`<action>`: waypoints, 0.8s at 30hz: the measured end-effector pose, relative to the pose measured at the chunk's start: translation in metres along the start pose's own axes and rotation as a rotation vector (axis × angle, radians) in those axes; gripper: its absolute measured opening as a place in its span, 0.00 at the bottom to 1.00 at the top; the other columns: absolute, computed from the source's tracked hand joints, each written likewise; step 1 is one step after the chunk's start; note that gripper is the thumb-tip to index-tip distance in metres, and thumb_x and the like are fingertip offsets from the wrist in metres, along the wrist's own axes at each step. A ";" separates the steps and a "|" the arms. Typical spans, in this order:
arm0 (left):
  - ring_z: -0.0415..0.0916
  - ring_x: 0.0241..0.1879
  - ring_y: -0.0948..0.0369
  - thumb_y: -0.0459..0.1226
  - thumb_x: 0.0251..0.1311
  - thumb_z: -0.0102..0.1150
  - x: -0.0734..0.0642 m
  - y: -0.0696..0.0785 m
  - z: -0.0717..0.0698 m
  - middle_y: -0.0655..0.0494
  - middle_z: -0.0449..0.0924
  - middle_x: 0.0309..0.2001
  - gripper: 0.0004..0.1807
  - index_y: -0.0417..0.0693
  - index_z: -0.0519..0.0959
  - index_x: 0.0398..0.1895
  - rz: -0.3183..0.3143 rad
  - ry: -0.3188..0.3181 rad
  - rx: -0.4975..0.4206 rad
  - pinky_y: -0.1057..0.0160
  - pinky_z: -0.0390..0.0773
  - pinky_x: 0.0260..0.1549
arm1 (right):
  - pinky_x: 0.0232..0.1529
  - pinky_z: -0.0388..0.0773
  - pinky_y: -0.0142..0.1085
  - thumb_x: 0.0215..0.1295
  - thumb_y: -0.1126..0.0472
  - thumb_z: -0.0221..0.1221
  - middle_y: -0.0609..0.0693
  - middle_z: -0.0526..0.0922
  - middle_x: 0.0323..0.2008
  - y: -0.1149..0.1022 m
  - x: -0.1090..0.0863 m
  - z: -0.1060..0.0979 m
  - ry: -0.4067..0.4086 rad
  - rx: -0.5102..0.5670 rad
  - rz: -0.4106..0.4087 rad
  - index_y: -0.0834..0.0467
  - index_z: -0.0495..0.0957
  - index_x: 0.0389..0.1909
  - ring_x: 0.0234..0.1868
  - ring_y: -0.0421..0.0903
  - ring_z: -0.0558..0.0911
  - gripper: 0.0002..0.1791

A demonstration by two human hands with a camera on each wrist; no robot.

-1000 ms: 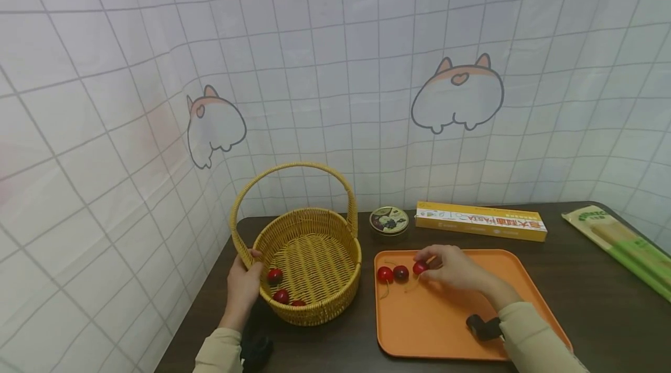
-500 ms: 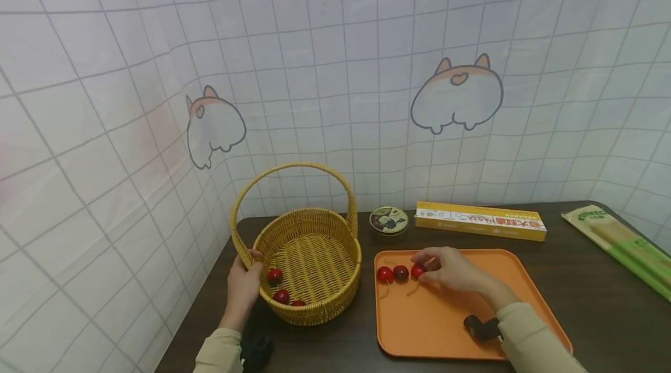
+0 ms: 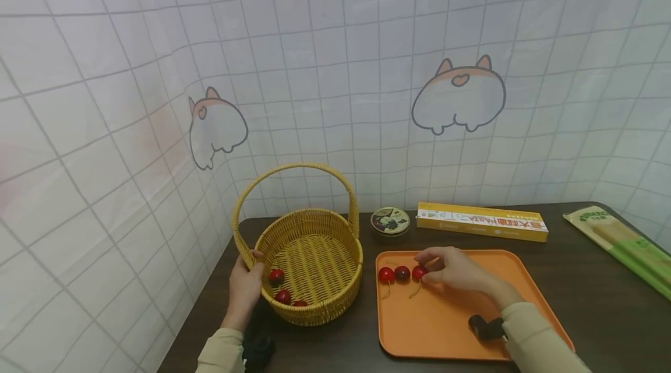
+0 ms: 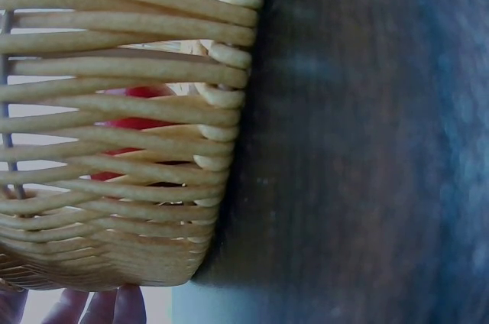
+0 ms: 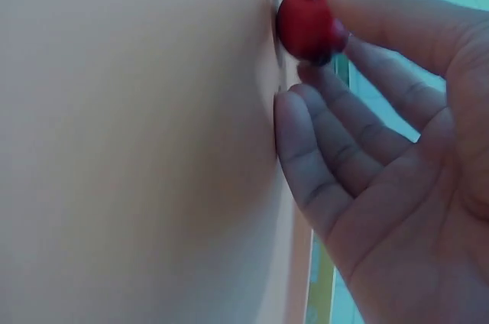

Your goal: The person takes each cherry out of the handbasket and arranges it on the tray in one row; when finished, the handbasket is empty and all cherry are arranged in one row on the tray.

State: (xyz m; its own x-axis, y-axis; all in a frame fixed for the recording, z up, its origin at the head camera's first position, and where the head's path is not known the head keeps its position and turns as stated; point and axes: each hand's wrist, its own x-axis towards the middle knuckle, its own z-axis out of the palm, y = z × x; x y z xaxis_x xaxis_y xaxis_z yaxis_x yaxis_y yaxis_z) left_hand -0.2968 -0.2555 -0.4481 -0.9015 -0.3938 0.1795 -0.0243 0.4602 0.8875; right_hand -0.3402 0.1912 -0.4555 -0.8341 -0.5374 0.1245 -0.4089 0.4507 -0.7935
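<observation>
Quite round and bright red, the cherry [image 5: 306,24] has smooth skin and a thin greenish stem, which in the head view trails toward the person. It sits on the orange tray [image 3: 419,329], at the right end of a row of three, just beside a darker cherry [image 3: 402,274]. The right hand [image 3: 455,271] holds it between thumb and curved fingers [image 5: 296,125], the thumb against one side, the nearest fingertips round the other. The left hand [image 3: 245,288] grips the yellow wicker basket [image 3: 314,316] on the tabletop [image 3: 335,352].
</observation>
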 end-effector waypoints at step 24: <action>0.73 0.41 0.49 0.34 0.64 0.49 -0.001 -0.001 0.001 0.39 0.76 0.48 0.13 0.43 0.72 0.50 -0.001 0.017 -0.031 0.60 0.72 0.34 | 0.37 0.79 0.35 0.65 0.62 0.61 0.57 0.82 0.48 -0.072 0.013 0.026 0.134 -0.009 -0.109 0.57 0.80 0.51 0.43 0.51 0.83 0.14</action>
State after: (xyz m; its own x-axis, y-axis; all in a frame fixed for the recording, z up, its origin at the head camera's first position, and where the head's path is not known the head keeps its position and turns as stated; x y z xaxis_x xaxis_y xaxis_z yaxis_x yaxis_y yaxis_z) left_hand -0.2958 -0.2546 -0.4493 -0.8940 -0.4081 0.1851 -0.0121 0.4350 0.9004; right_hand -0.3117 0.1328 -0.4121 -0.8263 -0.4839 0.2881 -0.5023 0.4019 -0.7656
